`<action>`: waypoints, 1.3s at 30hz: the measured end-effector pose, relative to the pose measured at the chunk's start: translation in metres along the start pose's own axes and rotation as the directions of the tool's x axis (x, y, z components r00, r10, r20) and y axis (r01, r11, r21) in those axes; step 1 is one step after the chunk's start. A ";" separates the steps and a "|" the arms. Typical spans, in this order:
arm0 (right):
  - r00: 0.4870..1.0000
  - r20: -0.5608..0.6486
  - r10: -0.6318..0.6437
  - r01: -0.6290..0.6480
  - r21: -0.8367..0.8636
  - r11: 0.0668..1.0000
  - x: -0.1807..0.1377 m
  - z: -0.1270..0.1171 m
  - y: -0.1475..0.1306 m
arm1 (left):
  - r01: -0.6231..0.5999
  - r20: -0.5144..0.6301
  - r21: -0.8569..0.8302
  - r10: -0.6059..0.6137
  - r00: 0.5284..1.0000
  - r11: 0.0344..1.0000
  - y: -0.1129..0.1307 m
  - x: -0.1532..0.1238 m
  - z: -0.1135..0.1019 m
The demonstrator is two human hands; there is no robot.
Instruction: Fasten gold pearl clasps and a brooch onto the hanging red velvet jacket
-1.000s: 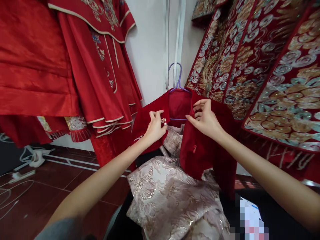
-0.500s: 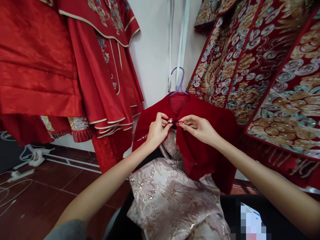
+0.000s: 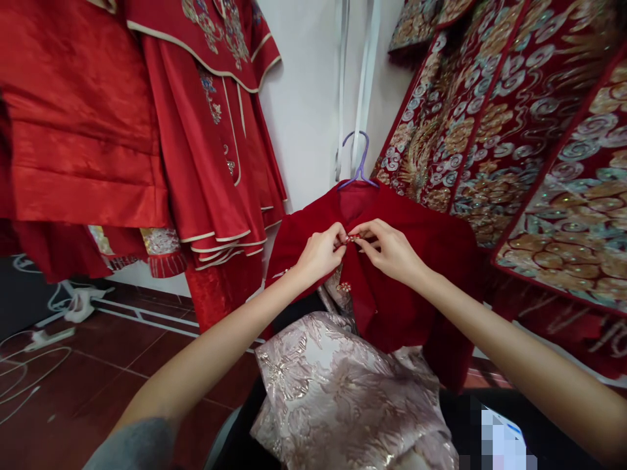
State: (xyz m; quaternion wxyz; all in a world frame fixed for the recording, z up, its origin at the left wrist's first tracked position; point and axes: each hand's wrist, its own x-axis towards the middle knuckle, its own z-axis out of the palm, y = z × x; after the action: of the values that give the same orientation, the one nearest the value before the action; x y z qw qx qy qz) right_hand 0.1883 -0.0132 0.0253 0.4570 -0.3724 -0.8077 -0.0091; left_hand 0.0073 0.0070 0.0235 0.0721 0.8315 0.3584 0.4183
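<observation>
A dark red jacket (image 3: 416, 261) hangs on a purple hanger (image 3: 361, 173) in front of me, its front partly apart below the neck. At the neckline, my left hand (image 3: 322, 253) pinches one side of a small beaded frog button (image 3: 352, 239). My right hand (image 3: 392, 253) grips the other side of that fastener between thumb and fingers. The two halves meet between my fingertips; whether they are hooked together cannot be seen. Just below dangles another beaded ornament (image 3: 344, 287). Pale pink brocade fabric (image 3: 333, 385) with metallic flowers lies over my lap, under the jacket.
Red garments with cream piping (image 3: 206, 143) hang at the left. Heavily embroidered red garments (image 3: 514, 130) hang at the right. A white rack bar (image 3: 147, 320), white cables (image 3: 36, 359) and a pale shoe (image 3: 81, 305) are low at the left. A blurred-out pale object (image 3: 502, 437) lies lower right.
My hands have come together, bringing the two fastener halves from slightly apart to touching. A beaded ornament now shows below them. The whole view has shifted slightly.
</observation>
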 end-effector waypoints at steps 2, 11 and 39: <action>1.000 -0.003 -0.017 0.017 -0.034 0.999 0.001 -0.001 0.002 | -0.013 0.053 0.066 0.010 0.999 0.998 0.005 0.000 -0.005; 0.998 -0.055 0.017 -0.018 -0.030 0.999 -0.001 -0.004 -0.007 | 0.024 -0.065 0.213 -0.011 0.998 0.977 0.019 0.003 -0.008; 0.988 0.028 0.155 -0.152 0.423 0.893 0.008 -0.008 0.020 | -0.020 0.041 0.325 0.007 0.999 0.946 0.026 0.010 -0.009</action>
State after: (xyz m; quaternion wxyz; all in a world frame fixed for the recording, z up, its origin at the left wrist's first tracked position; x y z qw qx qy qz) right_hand 0.2039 0.0031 0.0291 0.5289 -0.3268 -0.7570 0.2012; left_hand 0.0186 -0.0075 0.0464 -0.0617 0.8424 0.4153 0.3378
